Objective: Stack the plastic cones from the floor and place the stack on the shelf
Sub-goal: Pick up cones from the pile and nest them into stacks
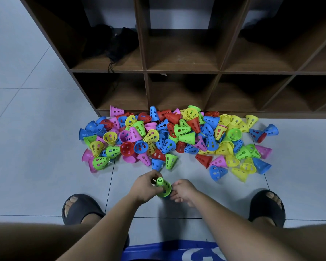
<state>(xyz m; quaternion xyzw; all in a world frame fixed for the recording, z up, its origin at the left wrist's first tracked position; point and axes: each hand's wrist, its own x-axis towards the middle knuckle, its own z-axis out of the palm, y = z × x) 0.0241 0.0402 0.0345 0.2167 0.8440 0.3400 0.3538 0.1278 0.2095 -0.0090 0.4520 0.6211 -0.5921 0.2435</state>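
Observation:
A green perforated plastic cone point(163, 187) is held between both hands just above the floor, its narrow top pointing up and left. My left hand point(144, 186) grips its upper part. My right hand point(183, 191) holds the wide base from the right. A dark edge shows under the green base, so another cone may sit beneath it; I cannot tell. A large pile of red, blue, yellow, green and pink cones point(177, 138) lies on the floor ahead, against the foot of the brown wooden shelf point(183, 71).
The shelf has open cubbies; dark cloth and a cord point(111, 46) lie in the upper left cubby. My feet in black slippers point(79, 208) point(267, 206) stand on either side of the grey floor tiles point(36, 147). A blue stool edge point(169, 250) is below me.

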